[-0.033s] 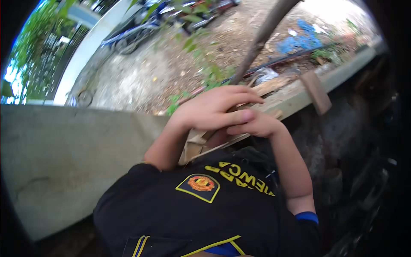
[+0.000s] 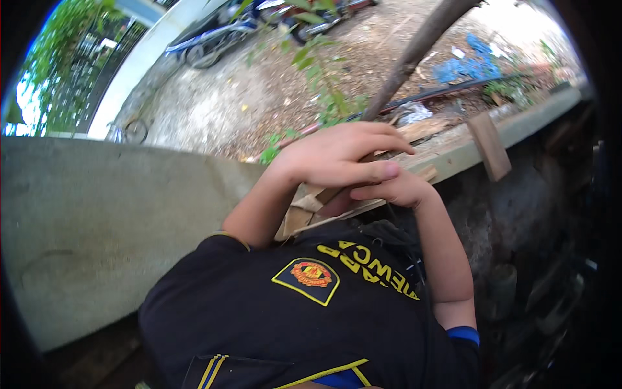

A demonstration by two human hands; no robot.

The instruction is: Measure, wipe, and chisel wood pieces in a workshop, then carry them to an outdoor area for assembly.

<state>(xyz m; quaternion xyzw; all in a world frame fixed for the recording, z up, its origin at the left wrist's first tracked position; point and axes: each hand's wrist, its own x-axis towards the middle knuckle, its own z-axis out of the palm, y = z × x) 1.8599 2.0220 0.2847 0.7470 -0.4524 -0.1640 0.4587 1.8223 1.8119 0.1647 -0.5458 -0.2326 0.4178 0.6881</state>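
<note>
My left hand (image 2: 346, 154) is stretched over the front of my right hand, its fingers and thumb extended to the right and slightly apart. Beneath its thumb, my right hand (image 2: 403, 187) reaches leftward; one straight digit shows, and the others are partly hidden. No held thing is visible in either hand. Just behind them, a brown branch (image 2: 405, 68) slants up to the right, its lower end hidden by my left hand. Pale wooden pieces (image 2: 295, 220) lie below my wrists, close to my dark shirt (image 2: 240, 305).
A grey concrete wall (image 2: 116, 214) fills the left. On the right, a wooden block (image 2: 489, 146) rests across a long ledge (image 2: 538, 123). Beyond are leaf-strewn ground, green plants (image 2: 321, 71), parked motorbikes (image 2: 210, 45) and blue scraps (image 2: 470, 61).
The view has tilted slightly, so the background, block and hands sit a little further right. The hands keep the same crossed pose.
</note>
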